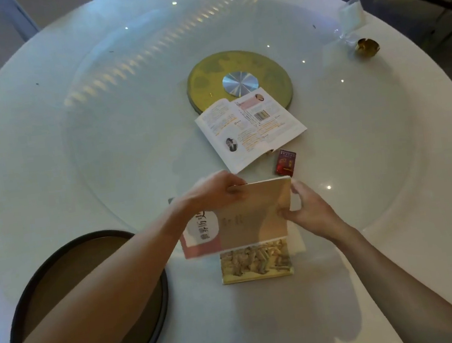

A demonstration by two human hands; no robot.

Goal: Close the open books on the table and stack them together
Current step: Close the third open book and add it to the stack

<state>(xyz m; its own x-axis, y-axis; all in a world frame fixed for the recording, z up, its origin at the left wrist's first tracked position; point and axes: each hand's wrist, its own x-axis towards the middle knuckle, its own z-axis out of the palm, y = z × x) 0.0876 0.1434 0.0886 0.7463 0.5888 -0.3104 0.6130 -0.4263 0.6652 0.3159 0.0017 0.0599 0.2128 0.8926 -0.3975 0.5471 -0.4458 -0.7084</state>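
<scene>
The closed book (250, 216), tan-covered with a pink band and dark characters at its left end, is held just above the desk (58, 135) in the lower centre of the frame. At the lower left, a dark round tray (58, 254) is seen under the left forearm. The left hand (216, 192) is clamped on the book's upper left edge, fingers curled over the top. Under the near edge of the held book a second cover (256, 261) with a yellow, patterned picture is seen lying on the desk; whether the two touch cannot be told. The right hand (309, 212) is pressed against the book's right edge, fingers closed on it near the corner.

Above, in the centre of the frame, an open book (251, 128) is left spread flat, its far corner lying over a gold disc (208, 79). Just to its lower right a small red box (285, 162) stands apart from it. At the upper right a clear wrapper (349, 22) and a small gold object (367, 46) are seen.

The step in hand is judged to be the setting of the held book on the lower one. It is best lowered level, its edges squared with the lower cover, and released only once it is resting flat. The open book is not yet closed.
</scene>
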